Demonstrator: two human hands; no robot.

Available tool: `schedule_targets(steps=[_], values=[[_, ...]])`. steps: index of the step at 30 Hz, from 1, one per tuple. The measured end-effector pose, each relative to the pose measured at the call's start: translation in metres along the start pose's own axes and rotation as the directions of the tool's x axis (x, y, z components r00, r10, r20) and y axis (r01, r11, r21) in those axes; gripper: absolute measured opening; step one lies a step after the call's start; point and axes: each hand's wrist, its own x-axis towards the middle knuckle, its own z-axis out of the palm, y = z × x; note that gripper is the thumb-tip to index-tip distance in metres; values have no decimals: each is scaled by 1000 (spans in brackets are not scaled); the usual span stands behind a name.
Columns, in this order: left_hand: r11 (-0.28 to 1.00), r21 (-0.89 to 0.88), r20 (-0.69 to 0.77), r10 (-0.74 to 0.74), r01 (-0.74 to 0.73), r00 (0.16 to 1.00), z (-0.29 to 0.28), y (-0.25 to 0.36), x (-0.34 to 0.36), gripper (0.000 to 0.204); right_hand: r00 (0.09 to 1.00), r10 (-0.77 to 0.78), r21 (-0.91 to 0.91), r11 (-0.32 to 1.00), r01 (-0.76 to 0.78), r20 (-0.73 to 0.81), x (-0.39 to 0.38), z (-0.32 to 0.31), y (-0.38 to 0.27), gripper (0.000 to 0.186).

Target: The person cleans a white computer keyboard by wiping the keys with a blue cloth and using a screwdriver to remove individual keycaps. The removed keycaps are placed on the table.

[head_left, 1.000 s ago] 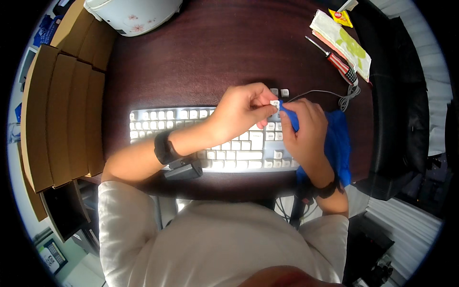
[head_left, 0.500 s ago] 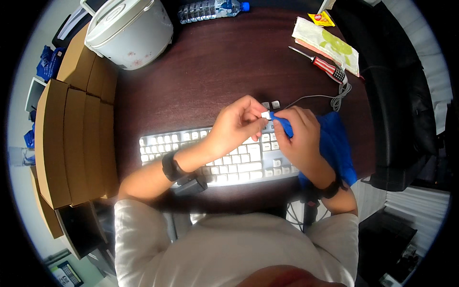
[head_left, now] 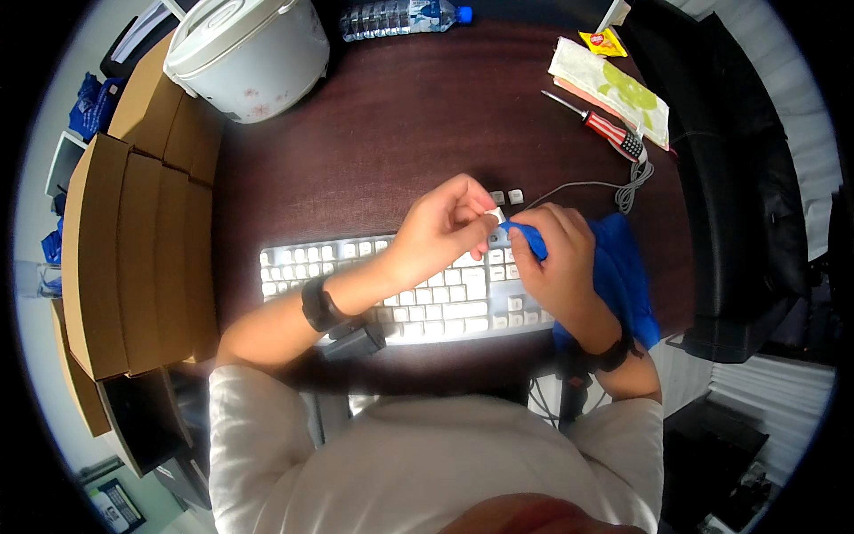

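A white keycap (head_left: 495,214) is pinched between the thumb and fingers of my left hand (head_left: 447,221), above the upper right part of the white keyboard (head_left: 418,313). My right hand (head_left: 562,254) closes round a bunched blue cloth (head_left: 527,238), whose tip is at the keycap. Most of this cloth (head_left: 618,267) hangs down to the right of my right hand, over the desk edge. Two loose keycaps (head_left: 516,196) lie on the desk just beyond my fingers. My hands hide part of the keyboard's upper right keys.
On the desk (head_left: 400,133) lie a screwdriver (head_left: 614,135), a folded cloth (head_left: 614,89), a yellow packet (head_left: 603,42), a coiled grey cable (head_left: 633,182) and a water bottle (head_left: 400,20). A white rice cooker (head_left: 253,67) stands far left, beside cardboard boxes (head_left: 147,258).
The keycap has tilted in my left fingers, and the blue cloth's tip in my right hand has shifted slightly lower. The whole view has moved a little.
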Motion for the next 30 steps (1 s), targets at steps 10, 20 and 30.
schedule_targets(steps=[10,20,30], values=[[982,172,51,-88,78,995,3,9,1,10,996,41,2,999,-41,-76,-5,5,6,16],[995,13,-25,-101,102,995,-2,5,3,12,997,-17,-33,999,19,72,1,0,-1,12],[994,70,-18,-83,84,996,-3,5,3,13,985,161,30,987,-159,-68,-5,2,4,15]])
